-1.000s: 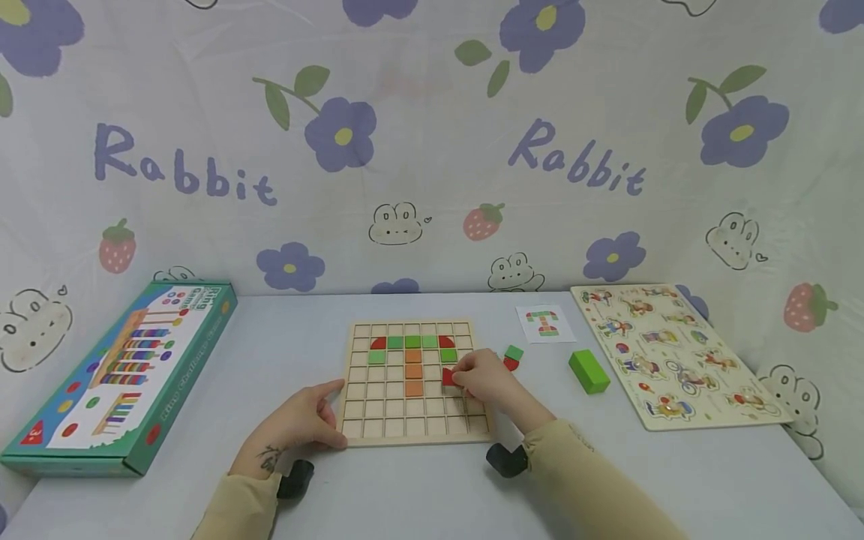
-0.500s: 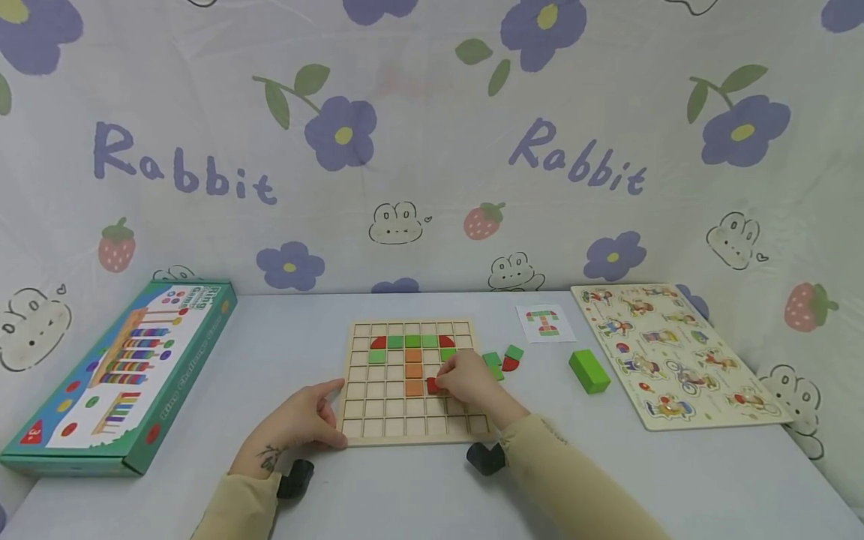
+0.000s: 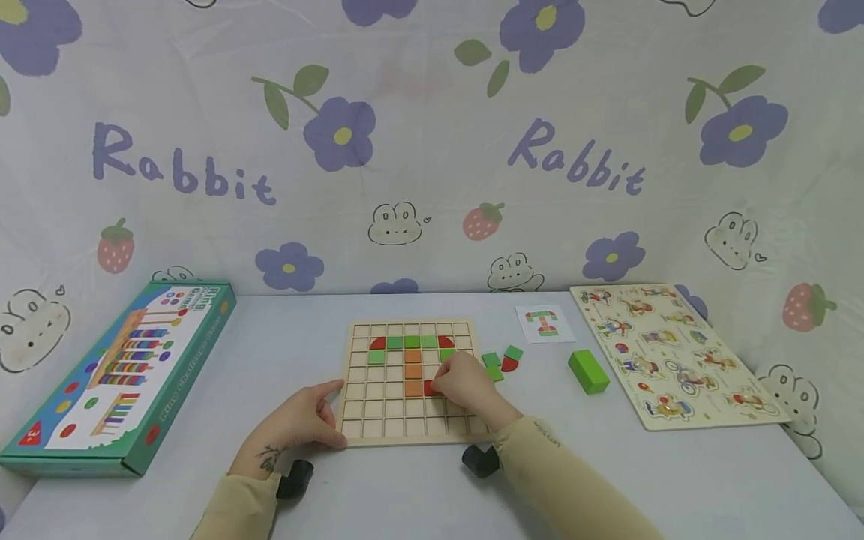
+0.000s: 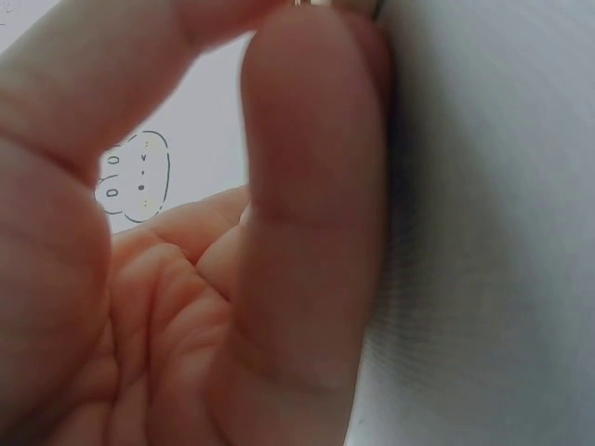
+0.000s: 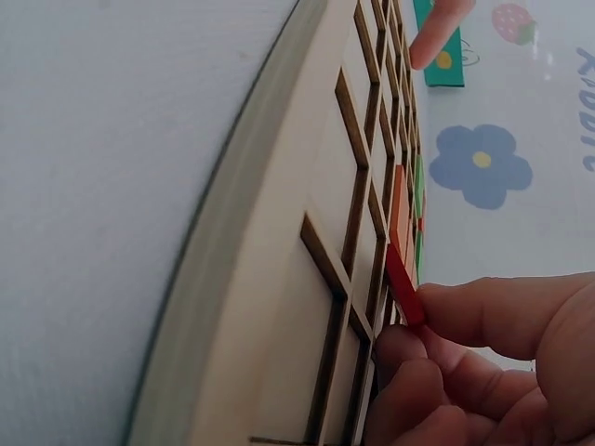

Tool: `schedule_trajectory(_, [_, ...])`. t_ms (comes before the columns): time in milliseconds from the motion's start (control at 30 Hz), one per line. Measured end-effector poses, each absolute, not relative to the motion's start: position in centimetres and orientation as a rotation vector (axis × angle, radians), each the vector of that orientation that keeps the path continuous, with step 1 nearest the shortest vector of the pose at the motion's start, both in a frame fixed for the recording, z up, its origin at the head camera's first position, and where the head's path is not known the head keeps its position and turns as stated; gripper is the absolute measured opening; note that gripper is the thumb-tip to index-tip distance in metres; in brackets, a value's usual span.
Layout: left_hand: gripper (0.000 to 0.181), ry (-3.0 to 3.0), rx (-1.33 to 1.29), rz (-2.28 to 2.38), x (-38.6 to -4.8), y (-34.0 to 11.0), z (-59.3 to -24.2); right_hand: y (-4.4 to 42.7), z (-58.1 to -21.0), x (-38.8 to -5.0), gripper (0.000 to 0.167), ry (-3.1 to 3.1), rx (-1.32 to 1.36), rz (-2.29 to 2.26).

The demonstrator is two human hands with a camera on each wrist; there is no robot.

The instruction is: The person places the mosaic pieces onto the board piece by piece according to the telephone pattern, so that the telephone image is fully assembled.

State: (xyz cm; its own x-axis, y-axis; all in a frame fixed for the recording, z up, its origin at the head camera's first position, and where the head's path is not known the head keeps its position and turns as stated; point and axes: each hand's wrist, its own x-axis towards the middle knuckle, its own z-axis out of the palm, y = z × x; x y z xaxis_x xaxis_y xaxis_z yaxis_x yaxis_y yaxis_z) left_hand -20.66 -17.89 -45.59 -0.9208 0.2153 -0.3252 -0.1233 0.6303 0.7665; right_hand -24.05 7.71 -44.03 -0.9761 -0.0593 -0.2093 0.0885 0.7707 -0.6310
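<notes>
A wooden grid board lies on the table between the hands, bearing several green, red and orange pieces in its upper cells. My left hand rests against the board's left side, index finger on the edge and thumb at the near corner. With thumb and fingers, my right hand pinches a red tile at the cell just right of the lowest orange tile. In the right wrist view that red tile stands tilted, partly above the grid. Fingers in the left wrist view hide most of the board's edge.
Loose green tiles and a red rounded piece lie right of the board. Beyond them are a pattern card, a green block and a picture puzzle board. A green game box lies at left.
My right hand has moved left across the board with the red tile, down to the cell beside the lowest orange tile. Loose green tiles have come into sight behind it. The left hand has stayed put.
</notes>
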Motion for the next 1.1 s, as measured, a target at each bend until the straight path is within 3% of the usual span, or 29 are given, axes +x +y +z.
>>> schedule_trajectory(500, [0.099, 2.468, 0.1, 1.214, -20.7, -18.1, -45.8, 8.6, -44.3, -24.5, 0.012, 2.782, -0.032, -1.015])
schedule_trajectory(667, [0.099, 2.463, 0.1, 1.221, -20.7, -18.1, -45.7, 10.7, -43.4, -25.1, 0.009, 2.843, 0.019, -0.975])
schedule_trajectory(1100, [0.1, 2.469, 0.092, 1.209, -20.8, -18.1, -45.9, 18.4, -44.6, -26.3, 0.024, 2.95, 0.04, -0.67])
